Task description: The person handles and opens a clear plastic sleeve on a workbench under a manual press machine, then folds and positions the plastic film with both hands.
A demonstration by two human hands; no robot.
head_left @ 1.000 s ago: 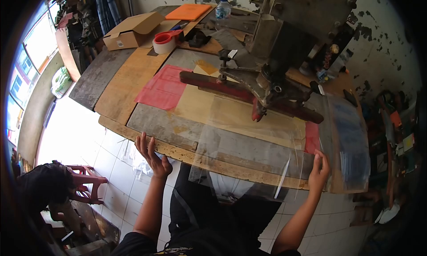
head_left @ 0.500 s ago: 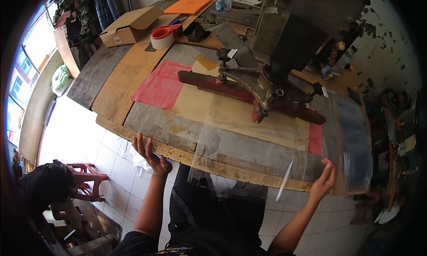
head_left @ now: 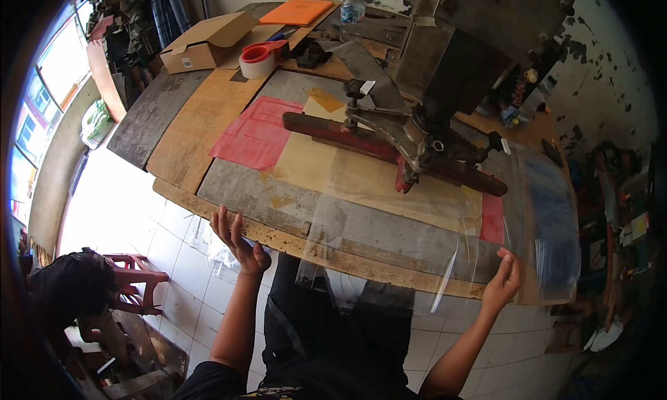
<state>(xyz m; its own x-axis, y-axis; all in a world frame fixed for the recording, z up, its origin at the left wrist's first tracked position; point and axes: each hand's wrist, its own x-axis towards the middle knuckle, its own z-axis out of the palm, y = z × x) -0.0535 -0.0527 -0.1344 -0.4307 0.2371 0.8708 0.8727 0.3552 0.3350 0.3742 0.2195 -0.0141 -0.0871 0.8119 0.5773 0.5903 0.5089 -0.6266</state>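
Clear plastic sheet [head_left: 389,251]: on the bench [head_left: 174,129], overhanging its front edge [head_left: 286,242].
Right hand [head_left: 503,280]: fingers curled near the sheet's right side (any grip is unclear).
Left hand [head_left: 243,246]: open at the front edge, grasping nothing.
Red bar [head_left: 333,135]: spans the yellow panel [head_left: 306,167].

Pinkish red, that sheet [head_left: 253,136], and the paper [head_left: 313,165] pale tan; the press bar [head_left: 340,137] is a darker, worn red, the film [head_left: 379,261] colourless. Over there I see a bright orange folder [head_left: 297,12], a brown box [head_left: 198,56] and bluish plastic sleeves [head_left: 556,261].
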